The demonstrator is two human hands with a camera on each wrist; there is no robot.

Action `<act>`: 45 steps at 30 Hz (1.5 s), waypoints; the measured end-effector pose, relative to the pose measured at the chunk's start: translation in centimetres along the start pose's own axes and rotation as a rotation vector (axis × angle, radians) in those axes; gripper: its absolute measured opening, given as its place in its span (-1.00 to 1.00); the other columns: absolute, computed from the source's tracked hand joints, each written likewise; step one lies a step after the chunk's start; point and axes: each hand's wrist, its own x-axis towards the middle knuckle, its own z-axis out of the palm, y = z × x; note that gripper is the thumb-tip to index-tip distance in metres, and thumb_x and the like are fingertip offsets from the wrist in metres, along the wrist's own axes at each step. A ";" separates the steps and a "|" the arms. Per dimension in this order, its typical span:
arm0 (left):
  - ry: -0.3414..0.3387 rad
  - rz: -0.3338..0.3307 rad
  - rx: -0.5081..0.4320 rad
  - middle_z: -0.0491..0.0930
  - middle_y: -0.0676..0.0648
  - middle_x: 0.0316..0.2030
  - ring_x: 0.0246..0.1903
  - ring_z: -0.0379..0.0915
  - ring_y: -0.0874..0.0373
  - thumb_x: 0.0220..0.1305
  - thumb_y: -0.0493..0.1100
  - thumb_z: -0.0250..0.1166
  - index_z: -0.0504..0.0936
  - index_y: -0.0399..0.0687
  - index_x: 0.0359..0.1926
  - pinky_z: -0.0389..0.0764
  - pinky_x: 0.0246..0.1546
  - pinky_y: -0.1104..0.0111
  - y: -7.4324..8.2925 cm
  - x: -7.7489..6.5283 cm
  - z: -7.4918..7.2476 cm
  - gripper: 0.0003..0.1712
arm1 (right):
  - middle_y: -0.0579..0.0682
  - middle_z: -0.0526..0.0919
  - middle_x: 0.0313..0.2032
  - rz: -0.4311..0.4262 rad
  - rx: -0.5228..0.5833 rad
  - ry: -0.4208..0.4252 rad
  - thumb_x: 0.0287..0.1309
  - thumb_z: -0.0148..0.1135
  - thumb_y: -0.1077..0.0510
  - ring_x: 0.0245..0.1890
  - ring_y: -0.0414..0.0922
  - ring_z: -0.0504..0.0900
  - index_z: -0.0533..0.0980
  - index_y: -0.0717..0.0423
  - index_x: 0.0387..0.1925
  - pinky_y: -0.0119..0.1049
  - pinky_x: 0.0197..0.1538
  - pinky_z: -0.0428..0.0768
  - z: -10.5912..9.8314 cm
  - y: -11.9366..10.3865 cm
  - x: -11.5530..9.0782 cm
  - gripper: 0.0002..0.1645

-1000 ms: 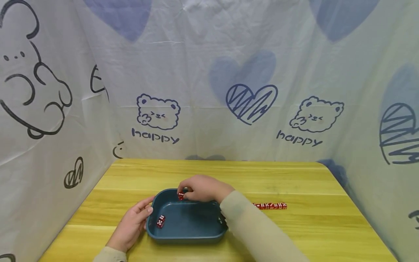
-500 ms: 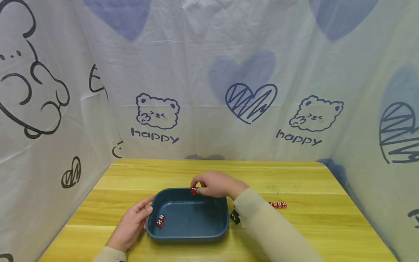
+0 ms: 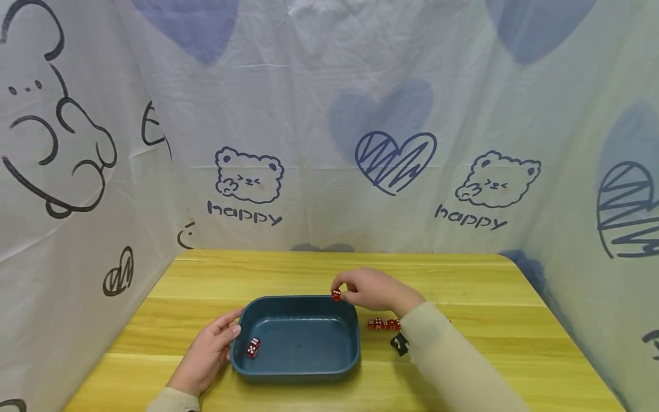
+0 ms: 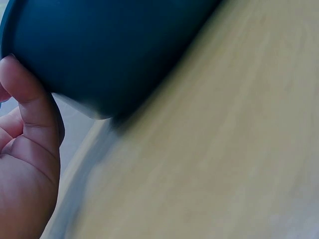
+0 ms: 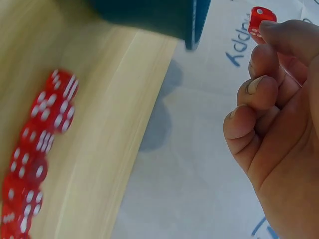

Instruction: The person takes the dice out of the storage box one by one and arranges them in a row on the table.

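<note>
My right hand (image 3: pixel 374 289) pinches a red die (image 3: pixel 336 294) with white pips between thumb and index finger, over the far right corner of a dark blue tray (image 3: pixel 296 377). In the right wrist view that die (image 5: pixel 261 21) shows at the fingertips, the other fingers curled below it. My left hand (image 3: pixel 206 352) grips the tray's left side, its thumb at the rim. Two red dice (image 3: pixel 253 347) lie together inside the tray near its left wall. A row of red dice (image 5: pixel 37 139) stands on the table right of the tray, partly hidden by my right sleeve in the head view.
A black object with white marks (image 3: pixel 399 344) lies on the table, half covered by the right sleeve (image 3: pixel 453 360). The wooden table (image 3: pixel 231 274) ends at a white printed cloth (image 3: pixel 319 200) behind and at both sides.
My right hand has moved right with the red die, from over the tray's back-left part to its far right corner. The near end of the dice row came into view. The left hand stays.
</note>
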 end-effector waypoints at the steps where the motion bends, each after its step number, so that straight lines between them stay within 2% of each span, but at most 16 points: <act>1: -0.001 0.002 0.003 0.47 -0.13 -0.15 -0.48 0.35 0.19 0.50 -0.20 0.17 0.24 -0.34 0.48 0.47 -0.49 0.45 0.0 0.0 0.0 -0.36 | -0.29 0.65 -0.18 0.011 0.003 0.006 0.40 0.20 0.06 -0.32 -0.25 0.54 0.65 -0.18 0.03 -0.28 -0.18 0.57 -0.1 0.3 -0.3 -0.76; 4: 0.004 -0.003 0.002 0.47 -0.13 -0.15 -0.49 0.34 0.19 0.51 -0.21 0.16 0.25 -0.33 0.48 0.47 -0.49 0.46 0.0 0.0 -0.1 -0.37 | -0.31 0.62 -0.25 0.037 0.014 0.026 0.41 0.21 0.06 -0.37 -0.23 0.52 0.64 -0.21 0.03 -0.28 -0.23 0.56 -0.2 1.2 -1.3 -0.77; 10: 0.015 -0.007 0.002 0.47 -0.14 -0.15 -0.51 0.32 0.20 0.51 -0.24 0.15 0.27 -0.31 0.47 0.46 -0.50 0.47 -0.1 0.1 -0.2 -0.40 | -0.30 0.59 -0.31 0.071 0.037 0.055 0.41 0.19 0.11 -0.42 -0.23 0.48 0.64 -0.14 0.06 -0.25 -0.28 0.52 -0.3 2.8 -3.2 -0.74; 16: 0.006 0.002 0.003 0.48 -0.11 -0.17 -0.51 0.33 0.20 0.50 -0.22 0.17 0.25 -0.35 0.47 0.46 -0.50 0.47 -0.3 0.2 -0.2 -0.37 | -0.20 0.46 -0.53 0.141 0.051 0.074 0.39 0.19 0.13 -0.55 -0.24 0.37 0.63 -0.21 0.04 -0.27 -0.40 0.43 -0.5 4.2 -5.4 -0.73; 20: 0.014 -0.003 0.005 0.48 -0.10 -0.17 -0.51 0.32 0.20 0.50 -0.22 0.17 0.26 -0.32 0.47 0.46 -0.49 0.48 -0.2 0.2 -0.2 -0.38 | -0.17 0.39 -0.60 0.176 0.079 0.100 0.36 0.16 0.19 -0.60 -0.23 0.32 0.64 -0.12 0.03 -0.28 -0.43 0.39 -0.6 5.4 -6.9 -0.70; 29: -0.012 0.009 -0.009 0.48 -0.11 -0.16 -0.49 0.33 0.21 0.50 -0.21 0.17 0.23 -0.35 0.48 0.46 -0.49 0.46 -0.3 0.3 -0.3 -0.36 | -0.15 0.45 -0.54 0.275 0.090 0.140 0.36 0.15 0.21 -0.57 -0.19 0.35 0.62 -0.04 0.10 -0.27 -0.45 0.40 -0.1 8.6 -10.4 -0.66; 36: 0.006 0.016 -0.008 0.50 -0.13 -0.14 -0.51 0.33 0.21 0.49 -0.22 0.18 0.26 -0.34 0.47 0.46 -0.50 0.48 -0.4 0.3 -0.3 -0.37 | -0.14 0.45 -0.55 0.337 0.102 0.176 0.36 0.13 0.21 -0.58 -0.18 0.38 0.61 -0.01 0.12 -0.27 -0.45 0.43 0.0 11.1 -13.4 -0.65; 42: -0.032 0.028 -0.021 0.46 -0.14 -0.17 -0.51 0.34 0.23 0.51 -0.24 0.14 0.20 -0.39 0.47 0.46 -0.50 0.47 -0.4 0.4 -0.4 -0.37 | -0.13 0.43 -0.55 0.377 0.117 0.202 0.35 0.13 0.24 -0.56 -0.17 0.35 0.61 0.03 0.10 -0.27 -0.42 0.38 -0.1 12.6 -16.0 -0.66; 45: -0.029 0.023 -0.017 0.46 -0.14 -0.17 -0.51 0.34 0.22 0.51 -0.24 0.13 0.21 -0.38 0.48 0.46 -0.50 0.47 -0.3 0.4 -0.5 -0.37 | -0.12 0.44 -0.53 0.402 0.142 0.207 0.36 0.14 0.23 -0.55 -0.17 0.36 0.61 0.03 0.10 -0.26 -0.42 0.37 0.1 13.3 -17.2 -0.67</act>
